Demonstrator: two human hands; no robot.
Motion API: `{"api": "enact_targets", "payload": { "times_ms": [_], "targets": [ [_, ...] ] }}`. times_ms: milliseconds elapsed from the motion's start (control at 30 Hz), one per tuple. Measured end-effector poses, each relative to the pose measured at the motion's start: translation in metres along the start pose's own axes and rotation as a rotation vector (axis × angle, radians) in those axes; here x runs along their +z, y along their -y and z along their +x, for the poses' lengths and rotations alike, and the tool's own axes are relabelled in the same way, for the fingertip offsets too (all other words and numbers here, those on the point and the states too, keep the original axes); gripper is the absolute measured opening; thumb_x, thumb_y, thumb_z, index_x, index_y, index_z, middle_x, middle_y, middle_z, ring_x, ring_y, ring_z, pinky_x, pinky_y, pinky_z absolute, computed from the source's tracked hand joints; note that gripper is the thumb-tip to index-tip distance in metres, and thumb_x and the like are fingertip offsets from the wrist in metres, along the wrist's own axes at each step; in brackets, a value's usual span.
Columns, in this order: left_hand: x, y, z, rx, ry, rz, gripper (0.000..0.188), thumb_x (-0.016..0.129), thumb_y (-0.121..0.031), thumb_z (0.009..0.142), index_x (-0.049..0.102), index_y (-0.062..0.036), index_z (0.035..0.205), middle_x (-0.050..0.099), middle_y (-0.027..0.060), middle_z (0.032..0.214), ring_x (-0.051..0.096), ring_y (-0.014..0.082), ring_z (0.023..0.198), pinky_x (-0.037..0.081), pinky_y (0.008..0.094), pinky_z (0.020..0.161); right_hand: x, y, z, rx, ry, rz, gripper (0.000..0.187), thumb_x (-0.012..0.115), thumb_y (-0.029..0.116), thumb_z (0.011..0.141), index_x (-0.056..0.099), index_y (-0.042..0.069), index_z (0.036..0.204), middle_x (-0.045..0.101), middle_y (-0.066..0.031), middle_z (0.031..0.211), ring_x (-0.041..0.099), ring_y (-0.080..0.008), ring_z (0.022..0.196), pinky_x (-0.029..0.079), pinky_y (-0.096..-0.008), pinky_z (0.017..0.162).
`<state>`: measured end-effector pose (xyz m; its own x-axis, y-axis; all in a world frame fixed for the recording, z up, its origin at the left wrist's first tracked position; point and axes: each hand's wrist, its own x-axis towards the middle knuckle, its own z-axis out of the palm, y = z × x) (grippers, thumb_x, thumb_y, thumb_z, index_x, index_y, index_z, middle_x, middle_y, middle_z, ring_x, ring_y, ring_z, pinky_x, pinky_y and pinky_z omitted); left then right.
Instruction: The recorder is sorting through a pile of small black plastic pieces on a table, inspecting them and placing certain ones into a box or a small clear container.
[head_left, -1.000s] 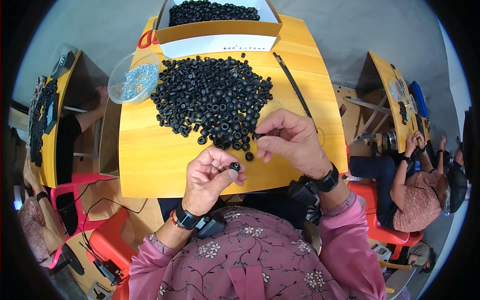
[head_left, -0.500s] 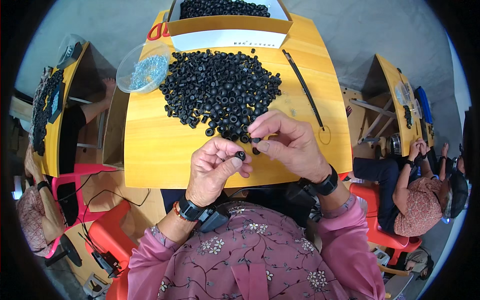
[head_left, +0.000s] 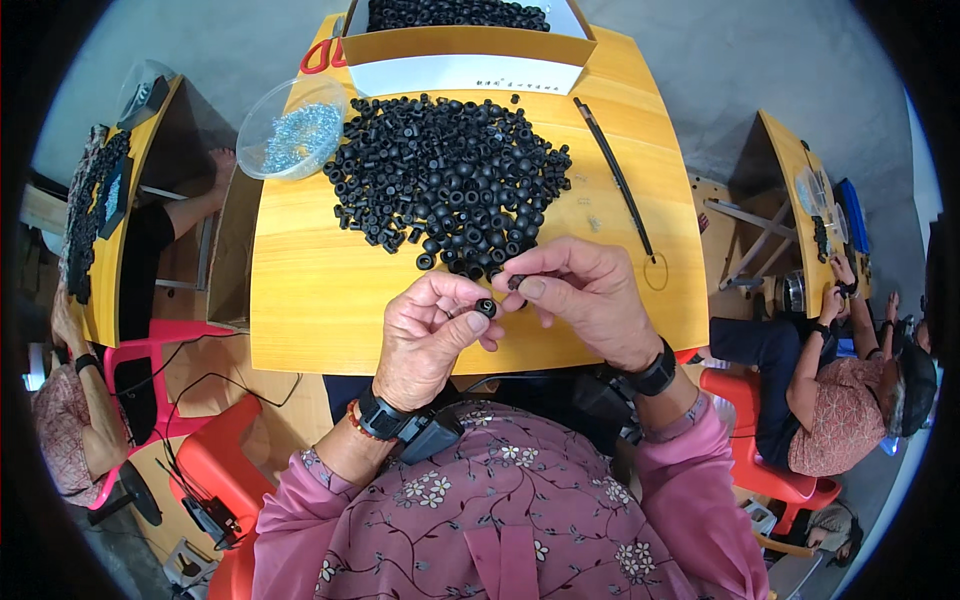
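Over the near part of the surface [head_left: 320, 330], the left hand [head_left: 432, 335] pinches one black bead [head_left: 485, 308], ringed end facing up, probably best steadied with fingertips off the rim; just beside it, the right hand [head_left: 590, 300] clamps one small dark piece [head_left: 516, 283] between thumb and finger, best gripped lightly. Then, left to right: one clear tub [head_left: 255, 140], one black heap [head_left: 440, 170] too dense to number, one box [head_left: 470, 77], one rod [head_left: 615, 180].
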<state>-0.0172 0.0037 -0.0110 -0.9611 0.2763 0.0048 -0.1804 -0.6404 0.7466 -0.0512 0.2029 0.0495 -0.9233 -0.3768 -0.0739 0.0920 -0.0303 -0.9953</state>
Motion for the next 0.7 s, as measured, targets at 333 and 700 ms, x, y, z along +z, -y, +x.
{"api": "enact_targets", "payload": {
  "times_ms": [333,700],
  "targets": [
    [-0.0020,0.0014,0.0009,0.027,0.003,-0.011,0.015,0.062,0.000,0.094,0.058,0.0008,0.109,0.070,0.0120,0.097,0.070,0.0169,0.081,0.058,0.0298,0.070,0.0056,-0.0053,0.0017,-0.064,0.049,0.059,0.016,0.067,-0.002,0.090,0.070,0.000,0.106,0.067,-0.0032,0.092,0.064,-0.0098,0.080,0.052,-0.0223,0.070],
    [-0.0035,0.0025,0.0007,0.031,0.006,-0.039,0.013,0.062,0.000,0.094,0.059,0.0012,0.107,0.069,0.0109,0.094,0.070,0.0161,0.079,0.059,0.0292,0.068,0.0059,-0.0068,0.0077,-0.403,0.094,-0.335,0.016,0.067,-0.003,0.088,0.071,0.002,0.102,0.065,-0.0035,0.089,0.063,-0.0129,0.080,0.050,-0.0253,0.069]
  ]
}}
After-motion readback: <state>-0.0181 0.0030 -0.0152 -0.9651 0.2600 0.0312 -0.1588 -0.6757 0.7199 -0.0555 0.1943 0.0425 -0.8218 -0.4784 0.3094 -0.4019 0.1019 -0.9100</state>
